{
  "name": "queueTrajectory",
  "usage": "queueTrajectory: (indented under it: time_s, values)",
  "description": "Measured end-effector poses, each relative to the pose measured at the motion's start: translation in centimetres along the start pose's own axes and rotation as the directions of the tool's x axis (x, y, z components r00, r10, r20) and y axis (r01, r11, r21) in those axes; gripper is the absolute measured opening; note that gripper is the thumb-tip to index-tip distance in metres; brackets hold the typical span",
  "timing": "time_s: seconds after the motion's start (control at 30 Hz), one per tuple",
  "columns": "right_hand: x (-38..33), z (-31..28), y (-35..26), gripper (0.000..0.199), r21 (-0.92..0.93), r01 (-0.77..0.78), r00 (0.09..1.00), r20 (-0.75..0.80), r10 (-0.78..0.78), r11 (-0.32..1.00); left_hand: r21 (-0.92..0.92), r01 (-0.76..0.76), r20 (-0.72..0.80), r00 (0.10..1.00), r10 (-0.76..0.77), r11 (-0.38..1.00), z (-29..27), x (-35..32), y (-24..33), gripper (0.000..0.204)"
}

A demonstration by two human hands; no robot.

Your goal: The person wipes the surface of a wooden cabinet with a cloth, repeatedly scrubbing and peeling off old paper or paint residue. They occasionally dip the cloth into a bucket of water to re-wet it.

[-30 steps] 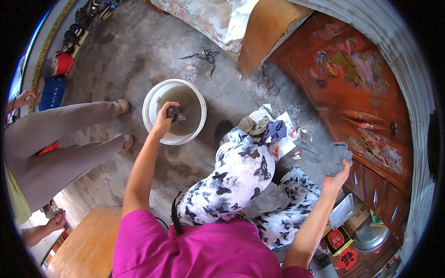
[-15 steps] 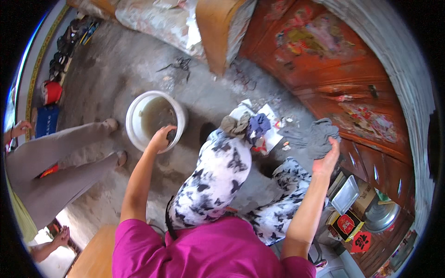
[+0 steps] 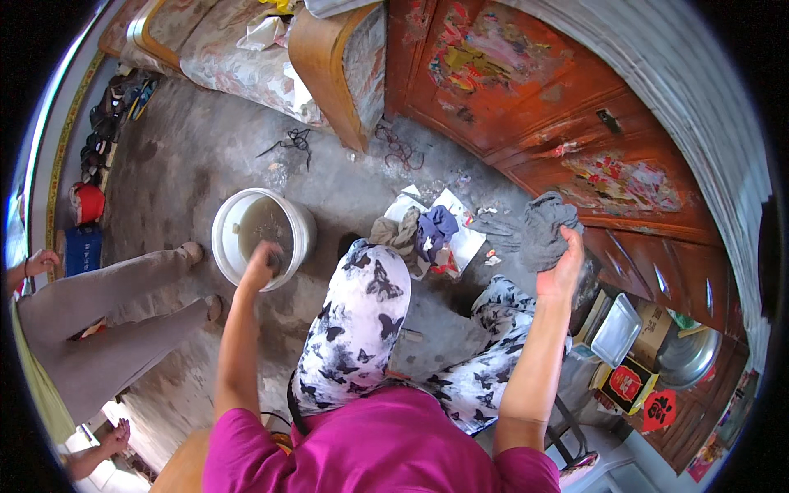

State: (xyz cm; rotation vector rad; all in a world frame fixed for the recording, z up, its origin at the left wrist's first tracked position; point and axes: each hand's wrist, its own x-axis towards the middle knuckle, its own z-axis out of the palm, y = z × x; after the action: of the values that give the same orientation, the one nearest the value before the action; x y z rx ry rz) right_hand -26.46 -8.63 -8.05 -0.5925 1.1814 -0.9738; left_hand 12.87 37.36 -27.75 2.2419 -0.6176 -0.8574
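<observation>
My right hand (image 3: 560,267) is closed round a bunched grey cloth (image 3: 542,238), held up on the right; part of it hangs out to the left. On the left stands a white plastic bucket (image 3: 306,234) with murky water in it. My left hand (image 3: 261,261) reaches over its near rim, down toward the water. Motion smears its fingers, and whether it holds anything cannot be made out. Just beyond my knee, a crumpled purple-blue cloth (image 3: 435,232) and an olive-grey cloth (image 3: 396,233) lie on white papers (image 3: 467,240).
Another person's legs (image 3: 123,283) stand left of the bucket. A worn red-brown wooden cabinet (image 3: 509,123) runs along the right, with boxes and a metal lid (image 3: 689,359) nearer me. A patterned sofa (image 3: 234,78) is at the back; black cords (image 3: 289,145) lie on the floor.
My head view has shifted, so the room sits differently in the picture. My left hand is now blurred by motion over the bucket; my right hand keeps its hold on the grey cloth.
</observation>
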Motion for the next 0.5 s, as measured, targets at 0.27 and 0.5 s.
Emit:
queueTrajectory:
  time_s: [0.27, 0.5]
  values:
    - [-1.2, 1.0, -0.6, 0.029, 0.047, 0.045, 0.999, 0.018, -0.046, 0.998, -0.473, -0.002, -0.127, 0.990, -0.066, 0.881, 1.7, 0.0, 14.1, 0.063]
    - [-1.5, 1.2, -0.4, 0.031, 0.037, 0.059, 0.998, 0.037, -0.060, 0.998, -0.522, -0.581, -0.249, 0.805, 0.539, 0.625, 11.4, 7.8, 36.5, 0.058]
